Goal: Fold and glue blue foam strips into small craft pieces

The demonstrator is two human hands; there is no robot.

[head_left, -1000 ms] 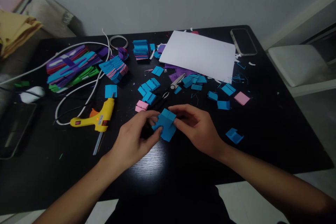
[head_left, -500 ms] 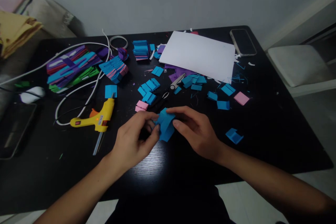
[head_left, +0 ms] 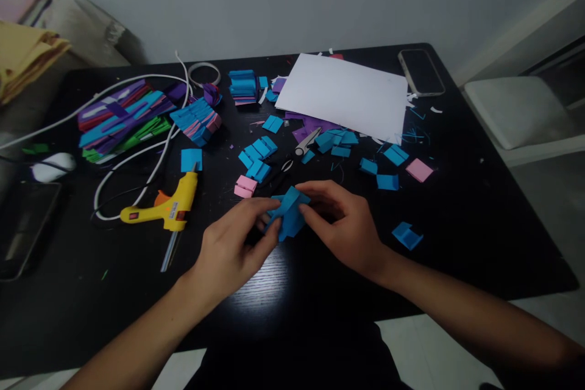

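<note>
Folded blue paper (head_left: 291,213) is held up between my two hands over the black table. My left hand (head_left: 240,234) pinches its left side between thumb and fingers. On the right side, the thumb and fingers of my right hand (head_left: 345,219) close on the same paper. Just beyond my hands lie scissors (head_left: 306,143), partly hidden behind the left hand. Beside them are a folded pink paper piece (head_left: 245,186) and several folded blue pieces (head_left: 258,155). Off to the right sits an opened blue piece (head_left: 407,236).
A yellow glue gun (head_left: 173,204) stands left of my hands, its nozzle by a blue square (head_left: 191,159). White cable (head_left: 107,192) loops around it. Colored paper strips (head_left: 123,119), a white sheet (head_left: 345,94), a phone (head_left: 421,72) and a white mouse (head_left: 53,167) lie farther out.
The blue paper has been turned and tilted between my hands, and a folded flap now shows at its top. Both hands stay in nearly the same place.
</note>
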